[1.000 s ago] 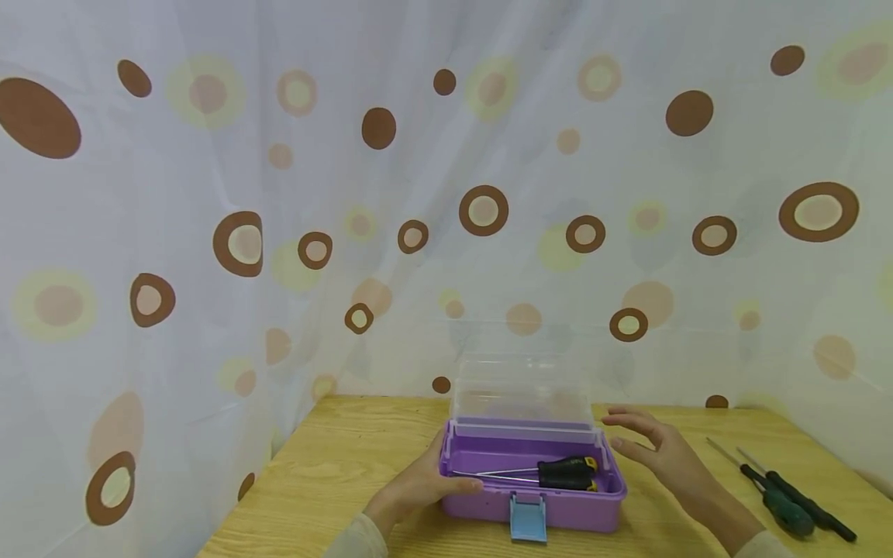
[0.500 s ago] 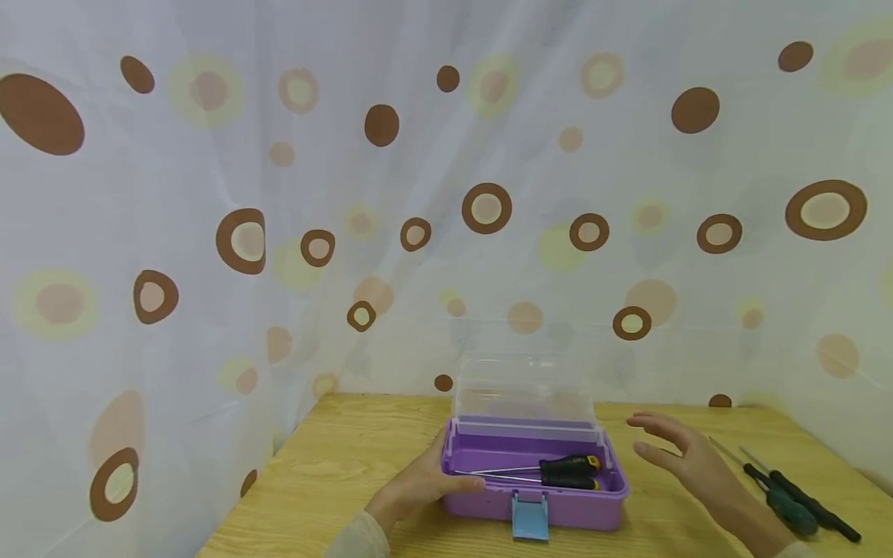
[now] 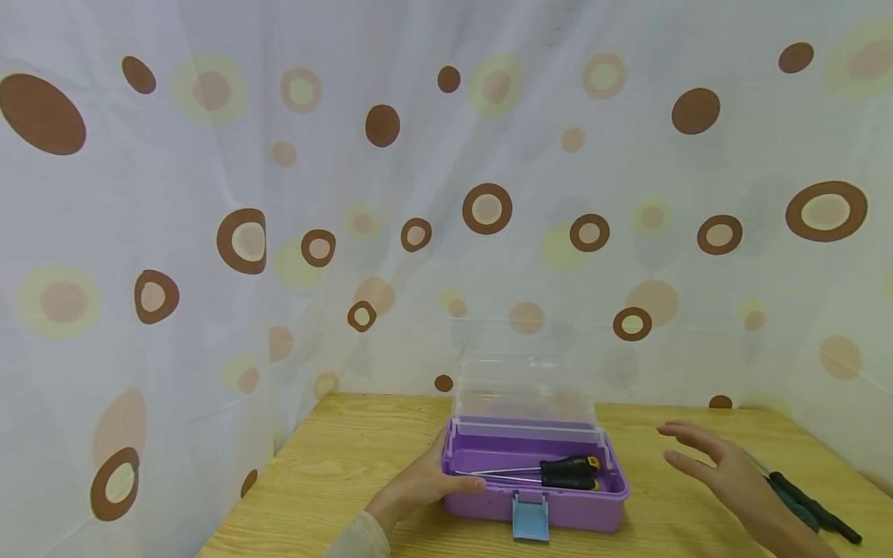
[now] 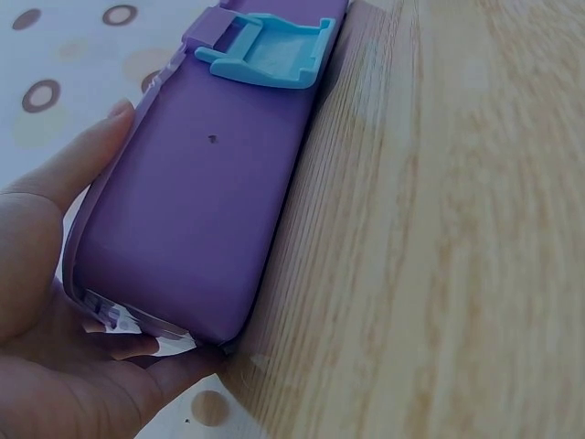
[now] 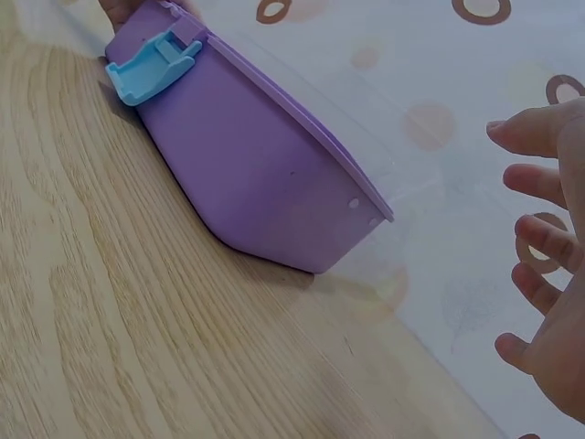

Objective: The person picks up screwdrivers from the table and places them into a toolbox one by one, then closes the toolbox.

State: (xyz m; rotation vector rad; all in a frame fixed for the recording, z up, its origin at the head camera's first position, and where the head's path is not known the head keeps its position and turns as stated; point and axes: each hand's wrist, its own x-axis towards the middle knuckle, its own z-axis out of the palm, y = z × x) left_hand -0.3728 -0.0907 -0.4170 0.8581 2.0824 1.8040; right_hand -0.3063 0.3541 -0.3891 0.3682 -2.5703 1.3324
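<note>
A purple toolbox (image 3: 481,508) stands on the table, its see-through lid (image 3: 523,387) tilted back and its pale blue latch (image 3: 530,521) hanging down in front. My left hand (image 3: 417,482) grips the box's left end, thumb over the front rim; the left wrist view shows the fingers (image 4: 178,373) round that end. Inside lie two screwdrivers (image 3: 568,467) with black, yellow-ended handles. My right hand (image 3: 739,484) is in the air right of the box, fingers spread and holding nothing. Near it lie a black-handled screwdriver (image 3: 812,502) and a green-handled screwdriver (image 3: 794,502), the latter partly hidden by the hand.
The wooden table (image 3: 335,449) carries everything. A white curtain (image 3: 418,155) with brown and beige dots hangs behind the table and along its sides. The raised lid stands close to the curtain.
My right hand has moved right, from beside the box's right end towards the two screwdrivers on the table, and now covers part of them. The left hand and box keep their place.
</note>
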